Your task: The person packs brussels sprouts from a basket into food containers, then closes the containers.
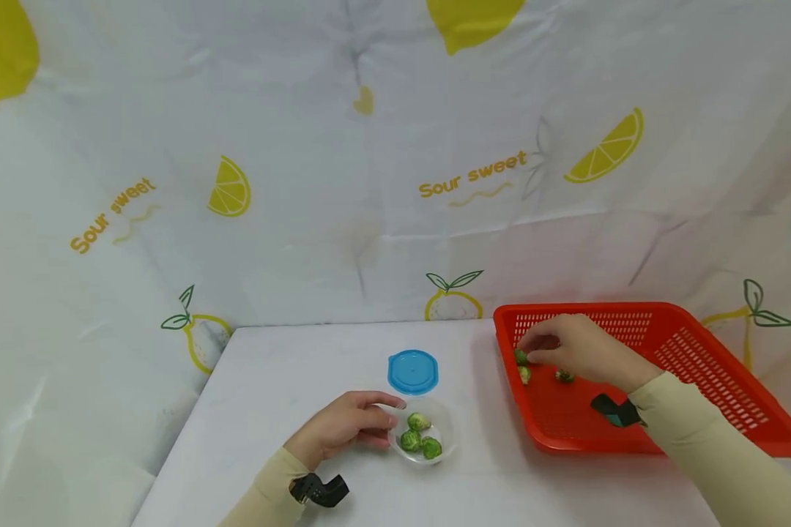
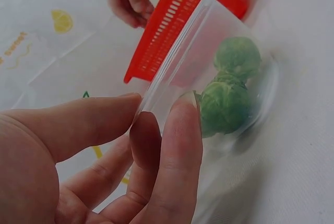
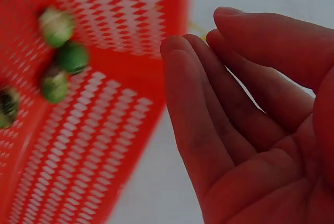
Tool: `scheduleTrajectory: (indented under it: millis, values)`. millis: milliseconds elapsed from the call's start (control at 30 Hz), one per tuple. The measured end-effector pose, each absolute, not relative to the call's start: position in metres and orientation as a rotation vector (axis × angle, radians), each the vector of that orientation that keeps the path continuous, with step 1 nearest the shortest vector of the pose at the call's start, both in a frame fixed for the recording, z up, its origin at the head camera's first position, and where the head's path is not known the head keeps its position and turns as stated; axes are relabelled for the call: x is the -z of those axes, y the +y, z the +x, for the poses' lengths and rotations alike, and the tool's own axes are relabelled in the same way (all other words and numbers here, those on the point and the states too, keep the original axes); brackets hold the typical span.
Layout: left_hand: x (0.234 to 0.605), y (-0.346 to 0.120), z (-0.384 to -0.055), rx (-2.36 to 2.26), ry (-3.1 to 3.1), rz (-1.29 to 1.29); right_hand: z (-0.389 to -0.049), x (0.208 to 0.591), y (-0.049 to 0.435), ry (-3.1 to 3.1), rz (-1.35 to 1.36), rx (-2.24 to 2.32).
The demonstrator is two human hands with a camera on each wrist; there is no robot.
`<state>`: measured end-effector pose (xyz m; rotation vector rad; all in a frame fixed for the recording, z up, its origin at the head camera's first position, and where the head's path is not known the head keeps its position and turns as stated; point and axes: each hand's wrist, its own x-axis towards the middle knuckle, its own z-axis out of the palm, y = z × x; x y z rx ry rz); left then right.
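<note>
My left hand (image 1: 349,426) pinches the rim of a small clear plastic bowl (image 1: 450,433) between thumb and fingers. Three Brussels sprouts (image 1: 411,440) lie in the bowl; the left wrist view shows them through its wall. Over the left part of a red plastic basket (image 1: 547,432) is my right hand (image 1: 576,348), fingers loosely bent. A Brussels sprout (image 1: 521,357) lies right by its fingertips, with others close by. The right wrist view shows nothing between the right hand's fingers (image 3: 195,109), and several sprouts (image 3: 73,58) in the basket beyond them.
A blue lid (image 1: 413,372) lies flat on the white table (image 1: 290,380) behind the bowl. The basket has raised slotted walls and stands at the table's right. A white cloth (image 1: 316,219) printed with lemons hangs behind the table.
</note>
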<state>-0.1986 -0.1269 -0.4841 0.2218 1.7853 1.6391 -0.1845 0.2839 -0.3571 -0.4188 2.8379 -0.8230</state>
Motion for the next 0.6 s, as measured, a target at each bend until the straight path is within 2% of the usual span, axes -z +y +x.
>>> scheduleTrajectory:
  millis: [300,600]
  values:
    - [0.485,-0.127,-0.202,-1.653,1.763,0.23,-0.224,0.393,0.309,2.732,-0.313,0.761]
    - [0.485,-0.125,-0.202,-1.642,1.772,0.218,-0.234,0.412,0.316,2.716,-0.271,0.737]
